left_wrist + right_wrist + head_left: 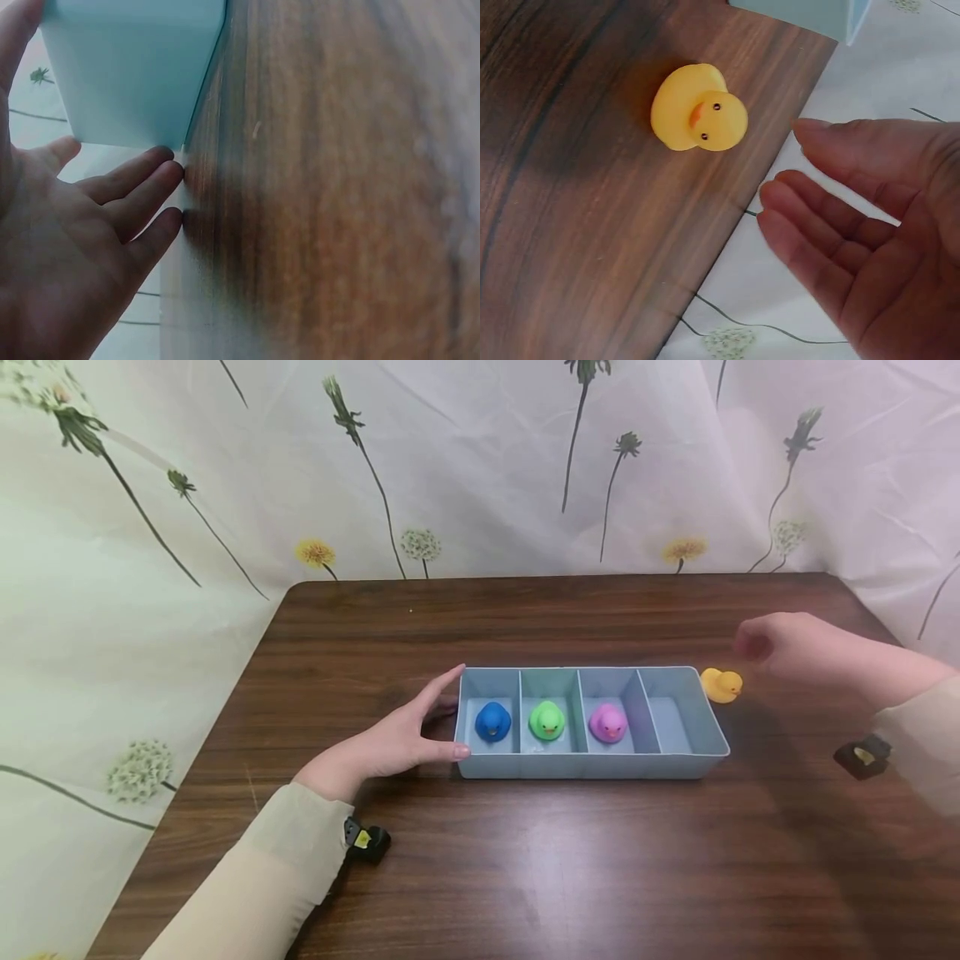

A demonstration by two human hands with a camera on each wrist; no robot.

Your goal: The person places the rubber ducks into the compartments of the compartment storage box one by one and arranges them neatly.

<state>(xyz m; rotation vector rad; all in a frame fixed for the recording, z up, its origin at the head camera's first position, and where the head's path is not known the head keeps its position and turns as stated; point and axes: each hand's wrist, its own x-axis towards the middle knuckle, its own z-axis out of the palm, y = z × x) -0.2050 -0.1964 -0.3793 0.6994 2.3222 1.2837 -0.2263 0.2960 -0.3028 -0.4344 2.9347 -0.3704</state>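
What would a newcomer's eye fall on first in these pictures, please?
Probably the blue toy duck, green toy duck and pink toy duck, each in its own compartment of the gray-blue tray. Next, perhaps, the yellow toy duck on the wood-grain table beyond the tray's right end, near the right hand.

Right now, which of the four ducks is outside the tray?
The yellow duck, beside the tray, near the right hand; the blue duck, green duck and pink duck each sit inside it.
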